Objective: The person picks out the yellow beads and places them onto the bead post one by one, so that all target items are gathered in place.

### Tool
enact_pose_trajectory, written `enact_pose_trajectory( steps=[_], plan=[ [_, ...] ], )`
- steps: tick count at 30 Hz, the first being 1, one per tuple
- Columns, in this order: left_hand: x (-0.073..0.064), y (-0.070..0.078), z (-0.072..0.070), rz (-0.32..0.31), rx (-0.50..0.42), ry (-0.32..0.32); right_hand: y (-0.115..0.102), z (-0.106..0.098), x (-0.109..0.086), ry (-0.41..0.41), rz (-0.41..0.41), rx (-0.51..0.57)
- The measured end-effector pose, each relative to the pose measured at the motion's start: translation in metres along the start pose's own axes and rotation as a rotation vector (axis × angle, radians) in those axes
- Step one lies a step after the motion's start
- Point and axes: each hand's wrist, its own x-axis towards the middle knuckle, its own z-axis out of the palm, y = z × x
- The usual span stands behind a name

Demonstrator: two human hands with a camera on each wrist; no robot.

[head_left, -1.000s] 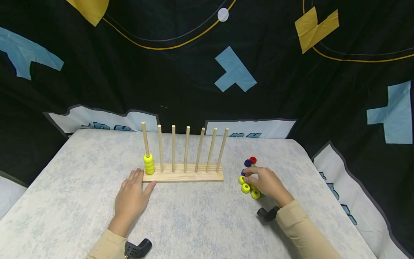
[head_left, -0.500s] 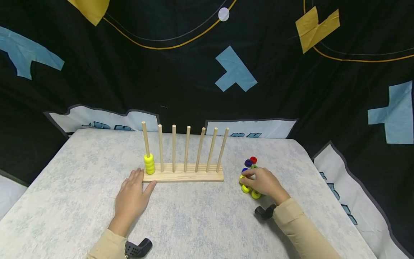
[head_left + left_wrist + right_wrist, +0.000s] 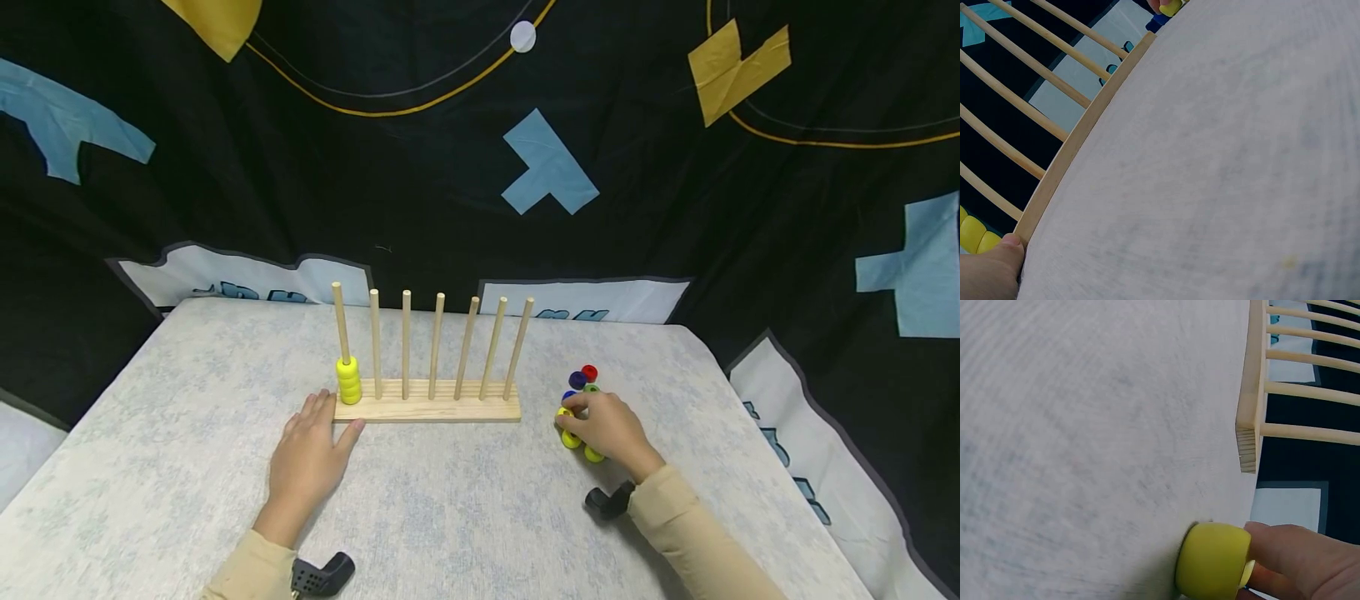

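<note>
1. Bare table gives free room between the left hand and right hand, in front of the rack.
2. A gap parts the rack from the loose beads.
3. Upright pegs leave only narrow slots.
4. The left hand blocks the rack's left end.
5. The right hand, on a yellow bead, bars the beads' near side.
6. Behind, the curtain walls everything off.
</note>
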Motion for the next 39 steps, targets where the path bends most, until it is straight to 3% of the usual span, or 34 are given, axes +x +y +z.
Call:
enact_pose_trajectory(
  steps=[7, 17, 29, 39],
  plan=[
    [0.0, -0.001, 0.001, 0.003, -0.003, 0.006, -0.006, -0.003, -0.004, 0.039, -0.078, -0.004],
    [0.0, -0.001, 0.001, 0.002, 0.002, 0.007, -0.032, -0.003, -0.012, 0.078, -0.231, 0.024],
    [0.0, 0.0, 0.001, 0.002, -0.005, 0.006, -0.08, -0.006, -0.018, 0.128, -0.385, 0.029],
    [0.0, -0.001, 0.002, 0.0, -0.006, 0.006, -0.124, -0.009, -0.022, 0.109, -0.55, 0.038]
  ],
)
